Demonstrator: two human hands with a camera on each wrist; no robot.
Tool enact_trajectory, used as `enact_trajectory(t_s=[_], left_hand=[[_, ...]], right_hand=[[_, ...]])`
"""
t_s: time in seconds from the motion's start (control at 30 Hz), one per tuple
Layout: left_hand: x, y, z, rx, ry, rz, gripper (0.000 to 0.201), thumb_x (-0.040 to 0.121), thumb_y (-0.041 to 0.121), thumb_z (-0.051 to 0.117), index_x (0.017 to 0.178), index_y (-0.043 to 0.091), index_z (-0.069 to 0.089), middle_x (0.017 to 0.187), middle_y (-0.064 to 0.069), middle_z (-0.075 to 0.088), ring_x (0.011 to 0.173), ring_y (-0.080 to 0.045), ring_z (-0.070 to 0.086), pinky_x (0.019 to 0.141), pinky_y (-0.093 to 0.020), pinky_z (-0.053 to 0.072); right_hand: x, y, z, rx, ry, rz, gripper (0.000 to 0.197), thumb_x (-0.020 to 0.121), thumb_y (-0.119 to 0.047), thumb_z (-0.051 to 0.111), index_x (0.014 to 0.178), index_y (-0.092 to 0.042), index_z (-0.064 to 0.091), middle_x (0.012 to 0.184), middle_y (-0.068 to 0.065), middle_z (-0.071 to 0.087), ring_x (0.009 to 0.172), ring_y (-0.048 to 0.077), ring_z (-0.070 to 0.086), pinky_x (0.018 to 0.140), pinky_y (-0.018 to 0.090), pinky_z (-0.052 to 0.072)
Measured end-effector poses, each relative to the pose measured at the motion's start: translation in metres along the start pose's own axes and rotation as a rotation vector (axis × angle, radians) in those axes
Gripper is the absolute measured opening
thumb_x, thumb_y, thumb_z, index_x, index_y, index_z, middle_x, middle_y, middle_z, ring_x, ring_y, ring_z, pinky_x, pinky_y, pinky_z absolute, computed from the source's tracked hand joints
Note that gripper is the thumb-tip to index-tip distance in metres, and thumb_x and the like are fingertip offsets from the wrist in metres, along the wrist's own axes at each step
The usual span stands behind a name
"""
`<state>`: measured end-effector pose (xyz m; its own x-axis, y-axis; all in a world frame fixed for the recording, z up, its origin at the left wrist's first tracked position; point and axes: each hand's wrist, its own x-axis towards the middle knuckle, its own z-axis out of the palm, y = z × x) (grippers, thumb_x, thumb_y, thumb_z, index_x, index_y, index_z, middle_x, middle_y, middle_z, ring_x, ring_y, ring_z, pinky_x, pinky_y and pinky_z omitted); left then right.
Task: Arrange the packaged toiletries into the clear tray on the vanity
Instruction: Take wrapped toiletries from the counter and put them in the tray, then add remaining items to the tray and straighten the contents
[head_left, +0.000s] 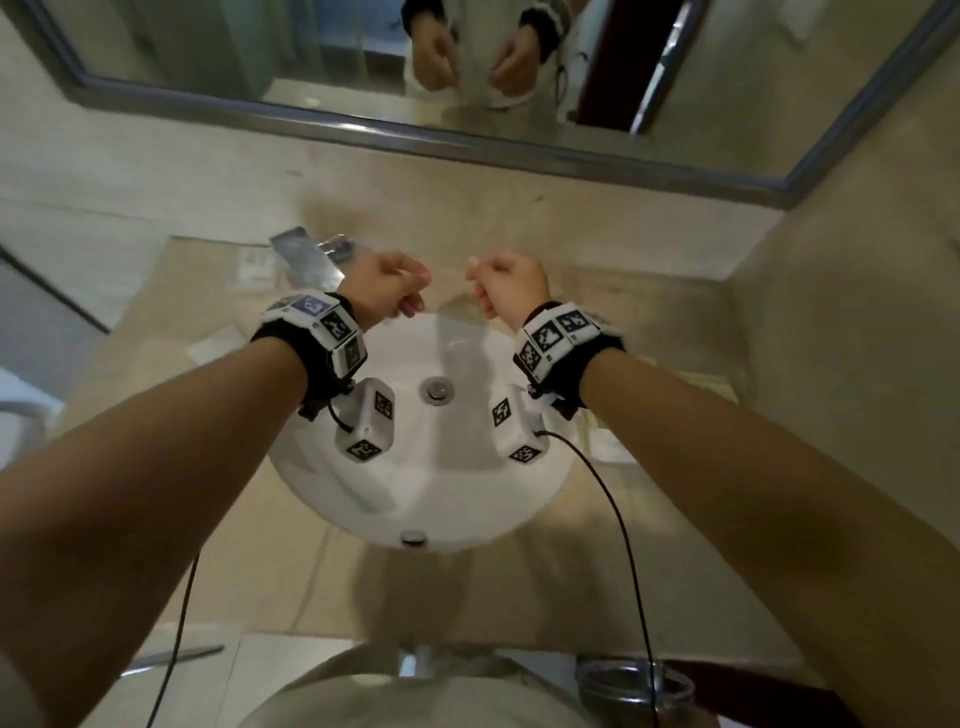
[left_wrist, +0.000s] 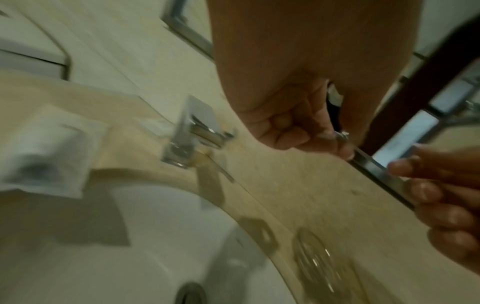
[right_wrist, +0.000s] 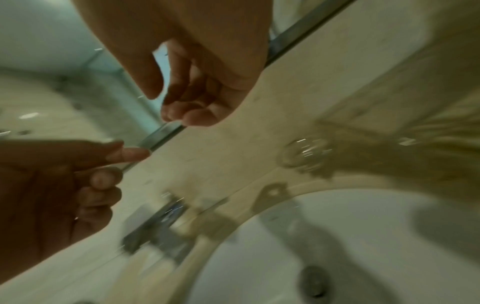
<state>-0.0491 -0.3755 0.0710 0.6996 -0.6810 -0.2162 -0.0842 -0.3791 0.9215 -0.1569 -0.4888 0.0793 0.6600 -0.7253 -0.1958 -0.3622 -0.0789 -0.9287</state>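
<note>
Both hands hover above the white basin (head_left: 467, 499) with nothing in them. My left hand (head_left: 389, 286) has its fingers curled into the palm, as the left wrist view (left_wrist: 291, 127) also shows. My right hand (head_left: 511, 288) is curled too, its thumb a little apart (right_wrist: 202, 98). White toiletry packets lie on the counter left of the basin: one behind the faucet (head_left: 255, 266) and one nearer (head_left: 213, 347), the latter large in the left wrist view (left_wrist: 44, 156). Right of the basin, a clear-looking flat tray (head_left: 675, 384) holds pale packets and is partly hidden by my right forearm.
A chrome faucet (head_left: 306, 254) stands at the basin's back left. A small clear glass dish (left_wrist: 319, 265) sits on the beige counter behind the basin, under my hands. The framed mirror (head_left: 467, 135) runs along the back wall. Cables hang from both wrist cameras.
</note>
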Motion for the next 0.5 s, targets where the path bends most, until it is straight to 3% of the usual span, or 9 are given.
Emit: enact_trajectory(t_s=[0.13, 0.3, 0.4, 0.47, 0.5], left_hand=[[-0.023, -0.028, -0.095, -0.154, 0.32, -0.041, 0.018, 0.085, 0.012, 0.061, 0.068, 0.017, 0.059, 0.029, 0.007, 0.05, 0.027, -0.001, 0.043, 0.035, -0.011, 0.035], [-0.052, -0.082, -0.166, -0.124, 0.464, -0.196, 0.019, 0.087, 0.016, 0.06, 0.068, 0.017, 0.058, 0.033, 0.009, 0.056, 0.029, 0.001, 0.047, 0.038, -0.012, 0.039], [-0.067, -0.121, -0.191, -0.108, 0.486, -0.295, 0.021, 0.089, 0.014, 0.057, 0.069, 0.015, 0.055, 0.032, 0.01, 0.056, 0.029, 0.002, 0.049, 0.035, -0.008, 0.039], [-0.072, -0.145, -0.202, -0.098, 0.493, -0.36, 0.019, 0.089, 0.014, 0.058, 0.07, 0.014, 0.055, 0.034, 0.008, 0.057, 0.03, 0.003, 0.051, 0.037, -0.009, 0.04], [-0.073, -0.155, -0.206, -0.095, 0.491, -0.387, 0.019, 0.089, 0.014, 0.058, 0.071, 0.014, 0.055, 0.039, 0.006, 0.059, 0.034, 0.001, 0.053, 0.04, -0.011, 0.043]], right_hand=[[-0.01, -0.035, 0.089, -0.024, -0.341, -0.053, 0.027, 0.092, -0.013, 0.054, 0.067, -0.015, 0.06, 0.057, 0.003, 0.055, 0.043, 0.012, 0.045, 0.041, 0.02, 0.039], [-0.024, -0.032, 0.165, -0.26, -0.536, -0.017, 0.016, 0.091, -0.012, 0.054, 0.076, -0.011, 0.057, 0.061, 0.004, 0.055, 0.047, 0.013, 0.048, 0.042, 0.017, 0.041], [-0.022, -0.024, 0.204, -0.419, -0.537, 0.016, 0.017, 0.091, -0.011, 0.053, 0.075, -0.016, 0.053, 0.068, 0.001, 0.056, 0.057, 0.014, 0.052, 0.053, 0.023, 0.047], [-0.016, -0.019, 0.225, -0.509, -0.511, 0.022, 0.016, 0.091, -0.013, 0.053, 0.075, -0.013, 0.055, 0.077, 0.006, 0.06, 0.07, 0.021, 0.06, 0.071, 0.034, 0.057], [-0.013, -0.017, 0.233, -0.545, -0.495, 0.019, 0.012, 0.091, -0.015, 0.054, 0.082, -0.01, 0.059, 0.085, 0.009, 0.063, 0.081, 0.026, 0.063, 0.081, 0.037, 0.057]])
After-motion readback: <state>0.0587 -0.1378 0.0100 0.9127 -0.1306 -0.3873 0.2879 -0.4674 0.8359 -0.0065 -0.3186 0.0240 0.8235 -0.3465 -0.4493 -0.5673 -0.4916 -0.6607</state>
